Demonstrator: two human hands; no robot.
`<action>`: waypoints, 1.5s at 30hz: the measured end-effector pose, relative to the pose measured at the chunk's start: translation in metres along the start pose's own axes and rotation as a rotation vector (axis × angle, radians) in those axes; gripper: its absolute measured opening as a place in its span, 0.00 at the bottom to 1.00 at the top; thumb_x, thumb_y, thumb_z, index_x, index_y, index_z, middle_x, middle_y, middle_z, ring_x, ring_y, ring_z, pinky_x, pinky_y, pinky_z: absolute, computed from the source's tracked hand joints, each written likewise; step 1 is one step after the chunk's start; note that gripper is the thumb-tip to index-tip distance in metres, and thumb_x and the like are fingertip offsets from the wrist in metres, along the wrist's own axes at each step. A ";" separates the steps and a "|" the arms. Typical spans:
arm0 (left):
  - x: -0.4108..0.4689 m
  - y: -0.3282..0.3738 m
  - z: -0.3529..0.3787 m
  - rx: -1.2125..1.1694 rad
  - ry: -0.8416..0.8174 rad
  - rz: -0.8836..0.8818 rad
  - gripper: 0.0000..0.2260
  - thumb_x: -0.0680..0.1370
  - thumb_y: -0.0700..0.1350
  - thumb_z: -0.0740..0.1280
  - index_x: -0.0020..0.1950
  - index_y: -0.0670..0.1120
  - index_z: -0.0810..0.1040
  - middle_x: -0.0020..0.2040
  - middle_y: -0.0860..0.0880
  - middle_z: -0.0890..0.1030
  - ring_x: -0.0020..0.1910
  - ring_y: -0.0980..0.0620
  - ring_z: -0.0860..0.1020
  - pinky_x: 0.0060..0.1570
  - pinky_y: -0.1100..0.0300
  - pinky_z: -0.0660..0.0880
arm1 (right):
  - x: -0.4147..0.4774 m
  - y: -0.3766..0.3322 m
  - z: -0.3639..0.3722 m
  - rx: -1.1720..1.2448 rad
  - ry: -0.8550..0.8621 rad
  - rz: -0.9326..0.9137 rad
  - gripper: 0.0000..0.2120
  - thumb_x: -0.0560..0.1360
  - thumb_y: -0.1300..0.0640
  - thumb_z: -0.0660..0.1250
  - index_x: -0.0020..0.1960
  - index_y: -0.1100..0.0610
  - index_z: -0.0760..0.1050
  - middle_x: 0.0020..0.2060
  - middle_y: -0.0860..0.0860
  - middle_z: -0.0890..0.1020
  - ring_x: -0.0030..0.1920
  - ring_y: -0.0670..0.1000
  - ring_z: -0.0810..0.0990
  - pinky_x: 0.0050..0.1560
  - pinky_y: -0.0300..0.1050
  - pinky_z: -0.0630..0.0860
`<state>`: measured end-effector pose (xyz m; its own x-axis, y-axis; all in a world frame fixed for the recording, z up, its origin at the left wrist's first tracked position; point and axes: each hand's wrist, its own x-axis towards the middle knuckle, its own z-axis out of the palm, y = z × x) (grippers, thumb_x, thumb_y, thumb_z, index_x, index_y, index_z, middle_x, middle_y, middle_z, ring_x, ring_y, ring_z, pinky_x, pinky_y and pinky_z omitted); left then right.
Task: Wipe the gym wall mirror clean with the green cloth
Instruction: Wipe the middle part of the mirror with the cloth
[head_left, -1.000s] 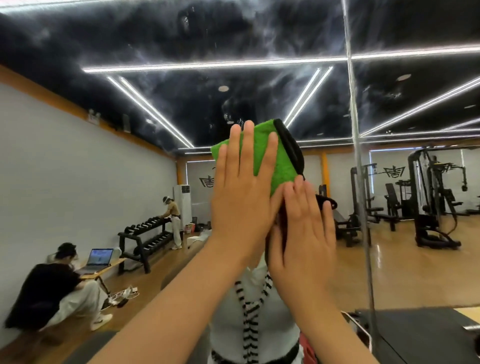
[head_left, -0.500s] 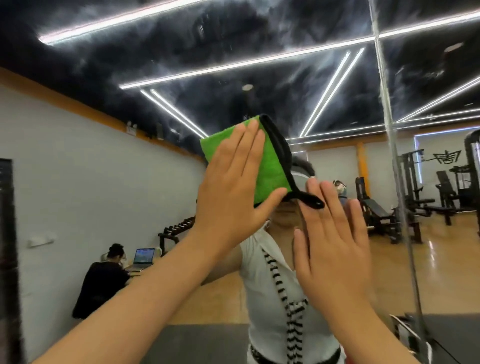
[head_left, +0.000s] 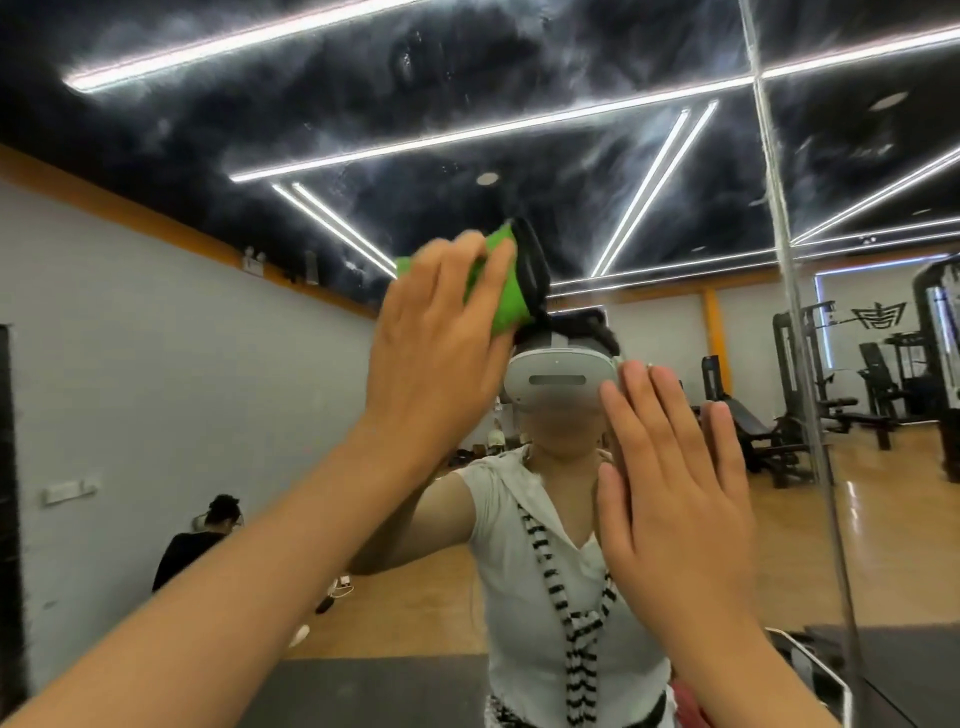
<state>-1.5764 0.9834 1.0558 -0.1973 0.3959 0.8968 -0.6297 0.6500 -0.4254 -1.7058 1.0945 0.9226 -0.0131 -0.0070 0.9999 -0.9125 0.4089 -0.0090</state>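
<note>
The wall mirror (head_left: 218, 374) fills the view and reflects the gym and me. My left hand (head_left: 441, 332) is raised against the glass at upper centre, pressing the green cloth (head_left: 501, 299) flat with fingers spread straight over it. The cloth has a black trim along its right edge and is blurred. My right hand (head_left: 675, 499) rests lower and to the right, palm flat on the mirror with fingers straight, holding nothing.
A vertical seam (head_left: 795, 332) between mirror panels runs down the right side. Reflected in the glass are gym machines (head_left: 857, 384) at right, a seated person (head_left: 202, 535) at lower left and a dark floor mat (head_left: 363, 691) at the bottom.
My left hand has slid the cloth to the left and slightly up, bunching it. My right hand has dropped lower on the glass. The view has shifted.
</note>
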 end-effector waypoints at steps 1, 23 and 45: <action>0.011 -0.007 0.000 0.016 0.012 -0.024 0.24 0.78 0.47 0.66 0.72 0.39 0.72 0.65 0.40 0.72 0.62 0.44 0.64 0.60 0.53 0.62 | -0.001 -0.001 0.000 0.002 -0.002 0.002 0.27 0.81 0.53 0.53 0.79 0.57 0.60 0.79 0.53 0.61 0.79 0.53 0.57 0.79 0.55 0.48; 0.015 0.005 -0.005 -0.176 -0.035 -0.010 0.21 0.77 0.45 0.63 0.70 0.40 0.75 0.62 0.43 0.78 0.56 0.46 0.67 0.52 0.56 0.63 | 0.000 -0.001 0.001 0.013 0.022 0.000 0.26 0.81 0.54 0.53 0.79 0.57 0.61 0.79 0.54 0.61 0.79 0.53 0.58 0.79 0.55 0.49; 0.010 0.003 -0.012 -0.138 -0.118 -0.240 0.25 0.80 0.49 0.59 0.75 0.40 0.68 0.65 0.42 0.74 0.59 0.45 0.68 0.55 0.52 0.71 | -0.006 0.001 0.002 0.008 0.005 -0.008 0.26 0.82 0.53 0.53 0.79 0.57 0.60 0.79 0.53 0.60 0.80 0.53 0.56 0.79 0.58 0.51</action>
<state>-1.5707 0.9973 1.0623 -0.1462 0.1470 0.9783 -0.5624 0.8012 -0.2044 -1.7077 1.0932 0.9168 -0.0032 -0.0058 1.0000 -0.9160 0.4012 -0.0006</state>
